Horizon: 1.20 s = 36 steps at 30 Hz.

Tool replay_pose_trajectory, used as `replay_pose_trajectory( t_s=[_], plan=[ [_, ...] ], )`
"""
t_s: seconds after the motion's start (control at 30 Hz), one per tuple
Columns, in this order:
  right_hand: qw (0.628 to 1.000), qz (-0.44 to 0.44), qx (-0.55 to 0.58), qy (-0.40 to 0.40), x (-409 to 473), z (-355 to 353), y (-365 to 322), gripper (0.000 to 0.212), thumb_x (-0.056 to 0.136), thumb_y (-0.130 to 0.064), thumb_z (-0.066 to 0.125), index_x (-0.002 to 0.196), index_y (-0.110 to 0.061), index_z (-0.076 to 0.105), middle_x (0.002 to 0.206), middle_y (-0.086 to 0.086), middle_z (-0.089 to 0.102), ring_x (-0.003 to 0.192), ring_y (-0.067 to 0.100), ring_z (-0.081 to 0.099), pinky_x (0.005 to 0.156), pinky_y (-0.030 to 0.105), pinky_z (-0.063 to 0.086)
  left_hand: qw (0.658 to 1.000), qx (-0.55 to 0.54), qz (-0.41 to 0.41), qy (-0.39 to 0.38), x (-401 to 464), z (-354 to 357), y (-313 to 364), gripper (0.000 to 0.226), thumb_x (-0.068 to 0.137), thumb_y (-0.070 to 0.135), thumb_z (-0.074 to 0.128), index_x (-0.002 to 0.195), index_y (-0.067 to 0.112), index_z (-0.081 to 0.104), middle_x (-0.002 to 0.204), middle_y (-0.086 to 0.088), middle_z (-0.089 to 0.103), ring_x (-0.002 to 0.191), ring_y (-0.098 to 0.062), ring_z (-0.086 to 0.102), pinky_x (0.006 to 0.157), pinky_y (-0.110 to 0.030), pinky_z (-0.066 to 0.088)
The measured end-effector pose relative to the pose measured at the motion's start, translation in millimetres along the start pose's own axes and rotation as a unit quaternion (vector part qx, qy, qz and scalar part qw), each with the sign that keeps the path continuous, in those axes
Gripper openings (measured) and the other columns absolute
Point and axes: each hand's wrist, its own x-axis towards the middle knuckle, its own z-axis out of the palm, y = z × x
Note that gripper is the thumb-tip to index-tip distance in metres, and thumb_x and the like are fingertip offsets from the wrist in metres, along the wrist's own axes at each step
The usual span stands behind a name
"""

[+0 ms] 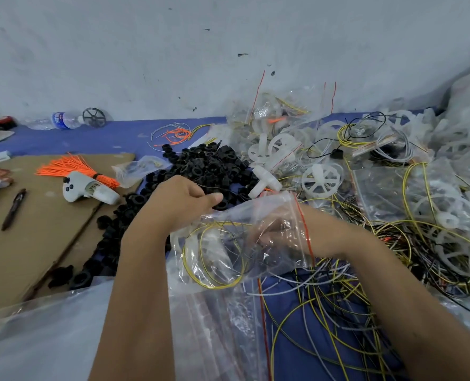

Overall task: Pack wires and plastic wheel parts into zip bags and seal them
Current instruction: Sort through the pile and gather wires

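A clear zip bag with a red seal strip lies open in front of me, holding coiled yellow and black wires. My left hand pinches the bag's upper edge between thumb and fingers. My right hand is pushed inside the bag through its mouth, seen blurred through the plastic; its fingers look curled among the wires. Loose yellow, white and black wires sprawl on the blue cloth to the right. White plastic wheels lie behind the bag.
A heap of black plastic rings spreads behind my left hand. Filled zip bags pile at the wall. Empty bags lie near me. On the cardboard at left rest orange ties, a white controller and a pen.
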Motion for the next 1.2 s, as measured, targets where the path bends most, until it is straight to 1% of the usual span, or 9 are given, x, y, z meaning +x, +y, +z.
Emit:
replay_pose_trajectory(
  t_s=[0.07,0.17,0.3,0.53,0.67,0.87,1.03,1.13,1.2],
  plan=[
    [0.996,-0.042,0.065,0.050,-2,-5,1,0.021,0.094,-0.007,0.068,0.109,-0.020,0.072,0.111,-0.003,0.072,0.105,0.012,0.067,0.092,0.028,0.053,0.998,0.006,0.017,0.054,4,8,4,0.045,0.096,0.042,0.069,0.071,0.005,0.073,0.050,0.002,0.058,0.044,-0.006,0.050,0.058,-0.024,0.044],
    [0.988,0.003,0.123,0.098,-5,-16,8,0.020,0.092,-0.016,0.072,0.089,-0.035,0.078,0.091,-0.008,0.077,0.087,0.014,0.074,0.079,0.037,0.060,0.991,0.013,0.054,0.119,8,17,13,0.021,0.095,0.029,0.072,0.079,0.016,0.076,0.071,0.006,0.069,0.070,-0.003,0.062,0.062,-0.017,0.042],
    [0.970,0.037,0.212,0.114,-9,-22,16,0.021,0.098,-0.012,0.062,0.103,-0.024,0.079,0.096,0.003,0.079,0.090,0.029,0.075,0.081,0.040,0.061,0.987,0.002,0.090,0.135,9,28,22,0.013,0.092,0.016,0.071,0.081,0.019,0.076,0.077,0.014,0.069,0.075,0.000,0.063,0.066,-0.018,0.044],
    [0.963,0.093,0.251,-0.028,-2,3,3,0.028,0.100,0.005,0.047,0.118,-0.003,0.067,0.115,0.019,0.071,0.110,0.040,0.067,0.094,0.050,0.055,0.989,0.002,0.107,0.102,9,21,17,0.010,0.093,0.020,0.072,0.086,0.023,0.078,0.076,0.021,0.068,0.075,0.009,0.062,0.065,-0.006,0.040],
    [0.980,0.111,0.151,-0.063,-2,9,1,0.025,0.098,0.002,0.052,0.119,0.004,0.064,0.116,0.023,0.068,0.108,0.040,0.066,0.096,0.049,0.054,0.993,0.030,0.100,0.047,6,17,7,0.009,0.094,0.021,0.073,0.088,0.021,0.080,0.087,0.010,0.075,0.082,0.005,0.066,0.061,-0.002,0.041],
    [0.977,0.061,0.202,0.004,-20,-32,2,0.018,0.099,0.000,0.057,0.112,-0.001,0.069,0.105,0.015,0.075,0.099,0.029,0.073,0.090,0.041,0.059,0.974,-0.049,0.179,0.132,0,27,43,0.011,0.092,0.019,0.074,0.081,0.019,0.078,0.074,0.007,0.073,0.071,-0.008,0.067,0.068,-0.020,0.051],
    [0.978,0.185,0.082,0.047,-52,-71,30,0.010,0.099,-0.010,0.059,0.099,-0.005,0.068,0.083,0.009,0.077,0.077,0.022,0.076,0.062,0.029,0.061,0.970,-0.097,0.222,-0.012,-7,55,73,0.007,0.091,0.020,0.074,0.086,0.024,0.077,0.078,0.007,0.072,0.069,-0.005,0.065,0.070,-0.025,0.052],
    [0.968,0.241,0.036,0.068,-70,-85,44,0.007,0.097,-0.008,0.062,0.093,-0.010,0.068,0.079,0.008,0.077,0.073,0.021,0.076,0.063,0.031,0.061,0.966,-0.014,0.244,-0.090,-8,76,81,0.012,0.095,0.023,0.069,0.097,0.031,0.078,0.081,0.009,0.066,0.062,0.004,0.056,0.060,-0.010,0.041],
    [0.960,0.260,0.026,0.096,-78,-92,49,0.006,0.096,-0.007,0.063,0.096,-0.011,0.068,0.078,0.007,0.077,0.072,0.021,0.076,0.064,0.033,0.061,0.961,0.023,0.234,-0.144,-9,88,83,0.014,0.098,0.024,0.067,0.101,0.029,0.079,0.083,0.009,0.065,0.067,0.000,0.056,0.062,-0.015,0.042]
  ],
)
